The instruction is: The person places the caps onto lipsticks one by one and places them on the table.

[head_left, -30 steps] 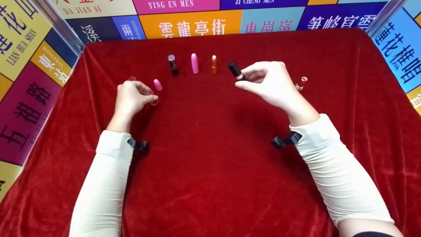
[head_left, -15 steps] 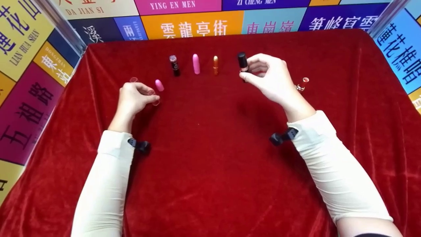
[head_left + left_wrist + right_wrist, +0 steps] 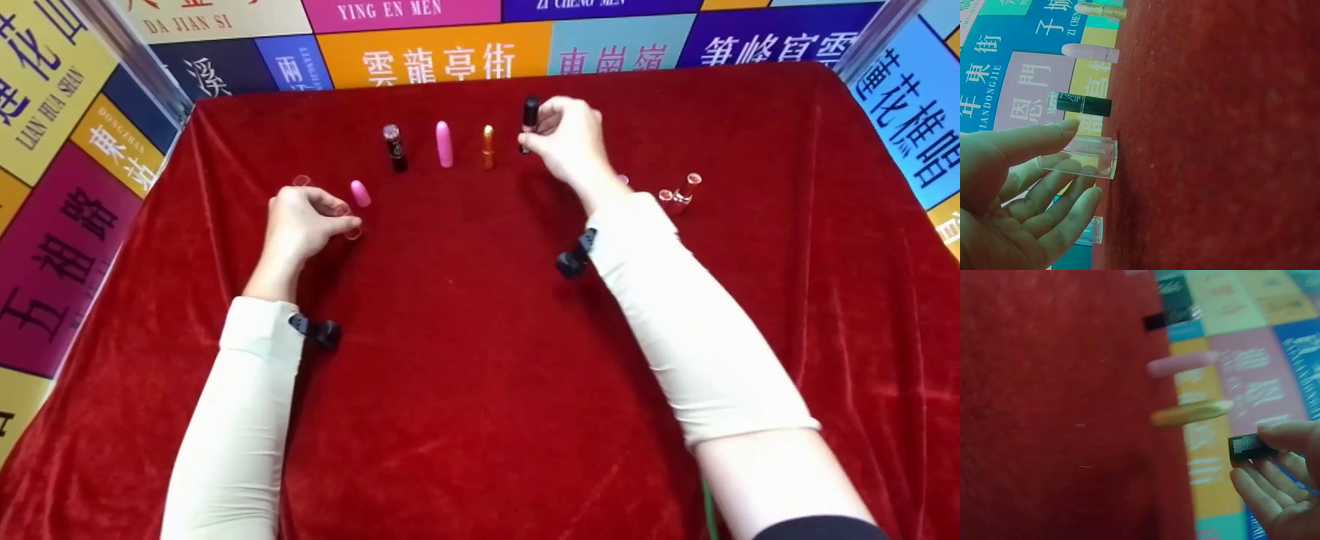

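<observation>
In the head view my left hand (image 3: 296,221) is round a clear tube (image 3: 1081,157) that stands upright on the red cloth, thumb on one side and fingers on the other. A short pink bullet-shaped tube (image 3: 361,193) stands just past its fingertips. My right hand (image 3: 568,141) pinches a black lipstick (image 3: 529,116) held upright at the right end of a row; whether its base touches the cloth I cannot tell. That row runs from a black lipstick with a glittery top (image 3: 394,148) through a pink lipstick (image 3: 444,144) to a gold lipstick (image 3: 489,147).
Red-and-gold lipsticks (image 3: 684,193) stand right of my right forearm, which partly covers a small pinkish top (image 3: 623,180). Another clear tube (image 3: 1093,230) stands beyond my left hand. Red velvet cloth (image 3: 450,360) covers the table. Printed panels (image 3: 450,52) rise behind it.
My right hand has carried the black lipstick first up and right, then left and farther back, level with the row. The lipstick has gone from tilted to upright. My left hand stays put.
</observation>
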Available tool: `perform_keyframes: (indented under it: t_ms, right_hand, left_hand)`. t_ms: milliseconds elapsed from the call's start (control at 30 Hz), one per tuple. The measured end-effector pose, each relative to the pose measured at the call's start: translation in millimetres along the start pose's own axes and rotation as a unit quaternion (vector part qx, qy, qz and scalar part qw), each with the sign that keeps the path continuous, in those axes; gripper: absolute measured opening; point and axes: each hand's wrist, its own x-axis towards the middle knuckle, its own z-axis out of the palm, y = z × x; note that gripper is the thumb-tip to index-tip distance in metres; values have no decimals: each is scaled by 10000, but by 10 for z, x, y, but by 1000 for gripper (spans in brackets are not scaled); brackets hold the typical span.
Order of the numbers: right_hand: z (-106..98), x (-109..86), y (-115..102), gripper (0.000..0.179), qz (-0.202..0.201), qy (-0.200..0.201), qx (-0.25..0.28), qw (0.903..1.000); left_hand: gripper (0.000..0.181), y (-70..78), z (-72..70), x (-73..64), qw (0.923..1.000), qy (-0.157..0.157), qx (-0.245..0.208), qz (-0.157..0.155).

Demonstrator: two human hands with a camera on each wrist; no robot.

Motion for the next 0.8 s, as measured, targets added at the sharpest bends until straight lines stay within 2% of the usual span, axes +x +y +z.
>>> perform_keyframes:
  t_ms: [133, 267, 467, 800]
  right_hand:
    - [244, 68, 171, 24, 23, 98, -124, 9999]
    - [370, 77, 306, 19, 19, 205, -323, 9993]
    - [376, 89, 368, 19, 166, 249, -417, 9987]
    - [365, 81, 366, 15, 98, 474, -522, 9975]
  left_hand:
    - [30, -29, -6, -10, 10000, 28, 0, 0]
    - [30, -39, 5, -21, 10000, -30, 6, 9]
    - [28, -3, 22, -2, 10000, 52, 36, 73]
    - [28, 9, 14, 8, 9999, 17, 81, 76]
